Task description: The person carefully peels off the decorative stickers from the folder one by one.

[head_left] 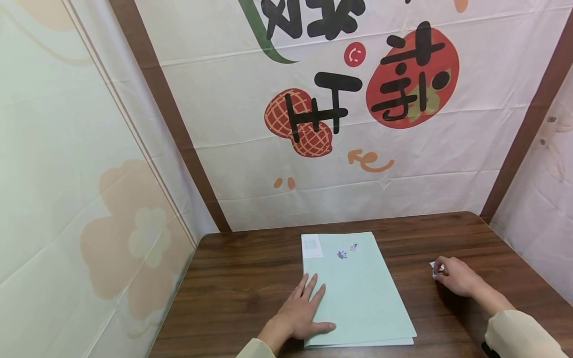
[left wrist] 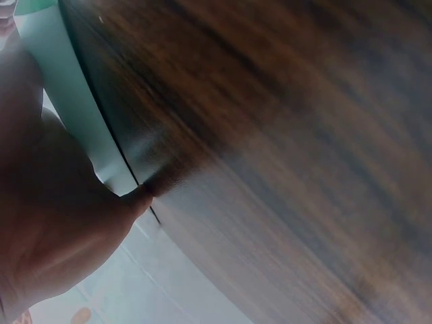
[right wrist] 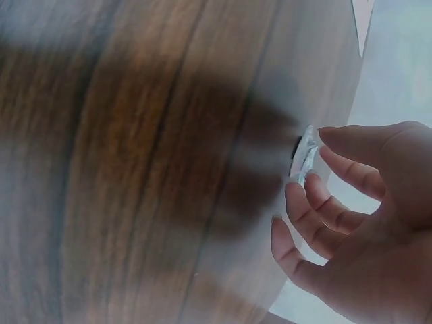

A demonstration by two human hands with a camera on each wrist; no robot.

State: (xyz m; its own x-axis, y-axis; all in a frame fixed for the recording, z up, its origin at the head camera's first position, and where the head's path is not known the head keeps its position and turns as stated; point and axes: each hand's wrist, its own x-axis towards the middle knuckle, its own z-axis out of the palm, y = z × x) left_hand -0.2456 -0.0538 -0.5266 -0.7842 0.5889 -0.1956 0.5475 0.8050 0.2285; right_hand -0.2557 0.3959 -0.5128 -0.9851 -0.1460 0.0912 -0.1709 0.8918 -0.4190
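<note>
A pale mint-green folder (head_left: 362,298) lies on the brown wooden table. My left hand (head_left: 301,312) rests on its lower left part with fingers spread and the thumb across the cover. In the left wrist view the folder's edge (left wrist: 74,81) runs past that hand. On the table to the folder's right, my right hand (head_left: 458,276) pinches a small, shiny, crumpled piece (right wrist: 304,155), whitish with dark marks, between thumb and index finger. The other fingers curl loosely. Two small purple figures (head_left: 342,254) show on the folder's upper part.
A white label (head_left: 312,245) marks the folder's upper left corner. Wood-grain table surface (head_left: 241,283) extends on both sides of the folder. Behind the table hangs a white printed cloth (head_left: 241,169), with another cloth (head_left: 67,209) along the left.
</note>
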